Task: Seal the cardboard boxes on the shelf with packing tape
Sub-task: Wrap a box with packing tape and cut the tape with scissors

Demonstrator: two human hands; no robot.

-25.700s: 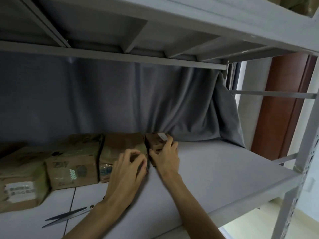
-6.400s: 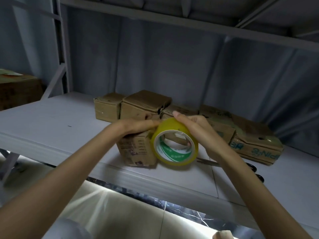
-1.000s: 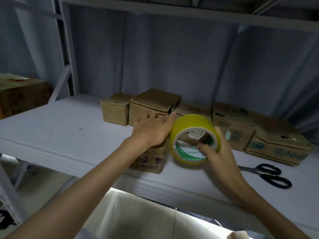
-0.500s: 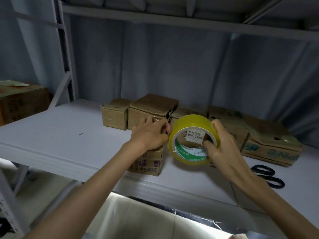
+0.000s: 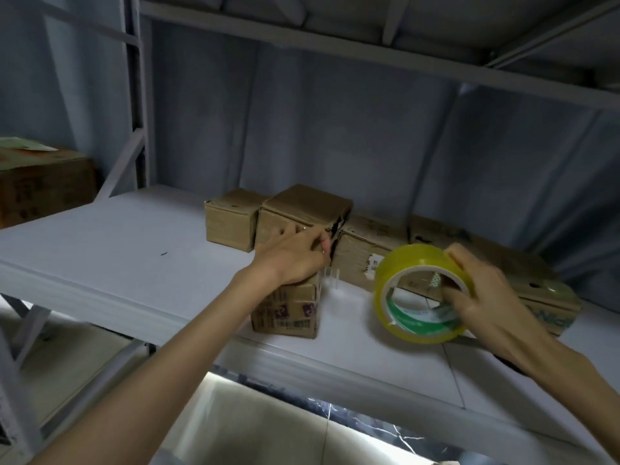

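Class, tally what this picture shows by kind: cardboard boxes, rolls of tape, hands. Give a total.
Brown cardboard boxes: 7
Yellow roll of packing tape: 1
Hands, left hand and right hand: 2
Total: 10

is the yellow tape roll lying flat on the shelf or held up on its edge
On edge: the yellow roll of packing tape faces the camera with its open core showing, gripped by the right hand above the white shelf.
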